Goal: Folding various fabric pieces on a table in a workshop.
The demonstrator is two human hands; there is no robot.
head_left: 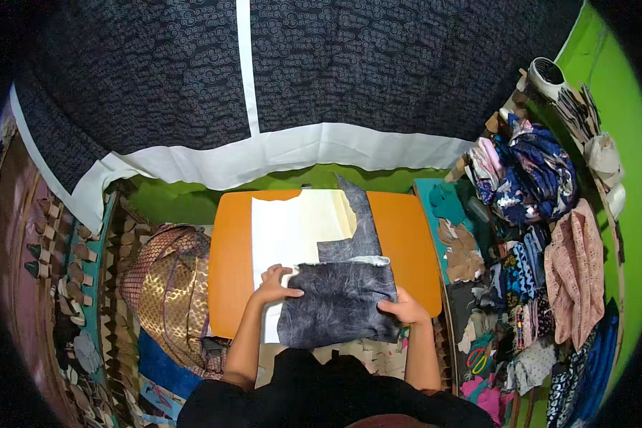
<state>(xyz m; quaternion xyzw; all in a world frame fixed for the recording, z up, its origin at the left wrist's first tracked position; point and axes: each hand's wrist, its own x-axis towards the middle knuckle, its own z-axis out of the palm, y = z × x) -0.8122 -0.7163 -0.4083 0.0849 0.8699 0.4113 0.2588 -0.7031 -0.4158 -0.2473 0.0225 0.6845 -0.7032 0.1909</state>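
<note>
A dark grey, mottled piece of fabric (339,303) hangs over the near edge of an orange table (232,264), folded so that a pale frayed edge shows along its top. My left hand (274,287) grips its left side, thumb on top and fingers at the upper corner. At the right side, my right hand (405,307) pinches the cloth, its fingers mostly hidden beneath. Beyond the fold, more of the grey fabric lies on the table, partly covered by a cream pattern piece (328,214). A white sheet (269,232) lies to the left, running under the hands' side of the cloth.
A gold patterned bundle of cloth (171,282) is left of the table. To the right, a shelf holds brown scraps (460,250), looped red and yellow handles (479,357), folded fabrics and a navy floral bundle (535,175). A dark curtain (378,71) hangs behind.
</note>
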